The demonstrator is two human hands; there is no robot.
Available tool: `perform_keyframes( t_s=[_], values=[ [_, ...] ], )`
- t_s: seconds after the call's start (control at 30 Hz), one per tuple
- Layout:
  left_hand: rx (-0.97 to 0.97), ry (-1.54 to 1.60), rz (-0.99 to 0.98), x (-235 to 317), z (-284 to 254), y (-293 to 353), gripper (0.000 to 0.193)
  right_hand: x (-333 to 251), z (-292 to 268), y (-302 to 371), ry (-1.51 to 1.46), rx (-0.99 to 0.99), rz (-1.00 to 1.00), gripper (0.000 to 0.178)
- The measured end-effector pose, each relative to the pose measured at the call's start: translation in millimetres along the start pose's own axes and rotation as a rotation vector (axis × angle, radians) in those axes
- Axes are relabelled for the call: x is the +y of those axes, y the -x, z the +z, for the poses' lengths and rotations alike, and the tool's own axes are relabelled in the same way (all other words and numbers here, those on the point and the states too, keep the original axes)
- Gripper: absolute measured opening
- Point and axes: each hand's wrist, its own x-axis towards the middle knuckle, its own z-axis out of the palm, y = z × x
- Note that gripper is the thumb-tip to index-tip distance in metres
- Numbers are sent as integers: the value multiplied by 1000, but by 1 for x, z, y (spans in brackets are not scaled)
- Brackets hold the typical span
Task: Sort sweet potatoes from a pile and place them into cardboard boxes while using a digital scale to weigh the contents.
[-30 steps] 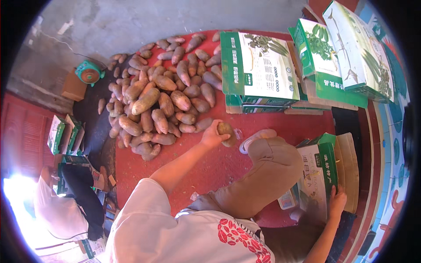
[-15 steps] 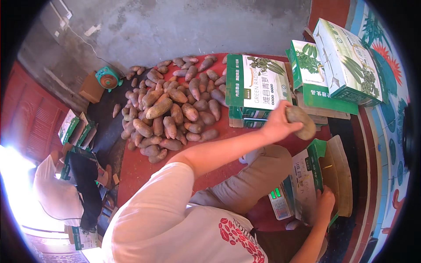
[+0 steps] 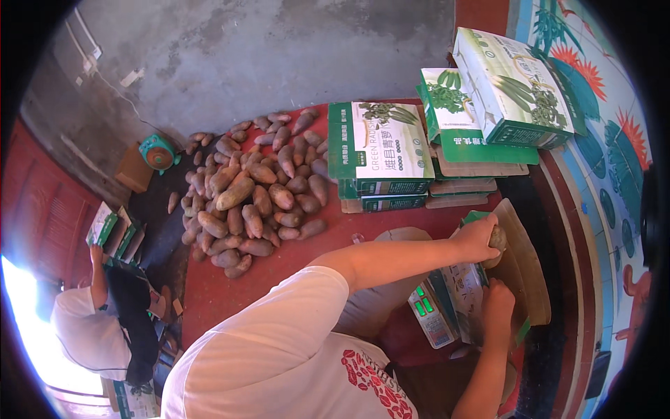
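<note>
My left hand (image 3: 477, 239) is closed around a thick greenish-brown radish (image 3: 496, 246), over the open end of a green and white cardboard box (image 3: 463, 283). Fingers of my right hand (image 3: 497, 299) grip that box's near edge, partly hidden by the hand itself. The box rests on a digital scale (image 3: 434, 322) with lit green digits, and a brown inner flap (image 3: 520, 262) stands out to its right. A large heap of similar radishes (image 3: 258, 188) lies on the red surface to the left.
Closed green and white boxes (image 3: 391, 143) are stacked beyond my left arm, with a larger carton (image 3: 516, 87) farther right. A turquoise fan (image 3: 159, 153) stands by a brown carton (image 3: 134, 170). Another person (image 3: 94, 325) works at the left near folded boxes (image 3: 115, 234).
My left hand has carried the radish from beside the stacked boxes down to the open box. My right hand stays at the box. The other person's arm now reaches toward the folded boxes.
</note>
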Motion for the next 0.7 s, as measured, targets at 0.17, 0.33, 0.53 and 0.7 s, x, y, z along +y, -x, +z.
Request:
perform_keyframes(
  t_s=[0.17, 0.33, 0.53, 0.7],
  values=[
    [-90, -98, -32, -2, 7, 0, 55, 0, -1, 1, 20, 0, -10, 9],
    [-160, -45, 70, -11, 2, -4, 39, 0, -1, 0, -14, 18, 1, 8],
    [-17, -61, 204, -1, -30, 5, 36, 6, 4, -4, 40, 39, 14, 8],
    [36, -61, 189, -6, -65, 12, 33, 1, -2, -2, 4, 3, 49, 8]
  ],
)
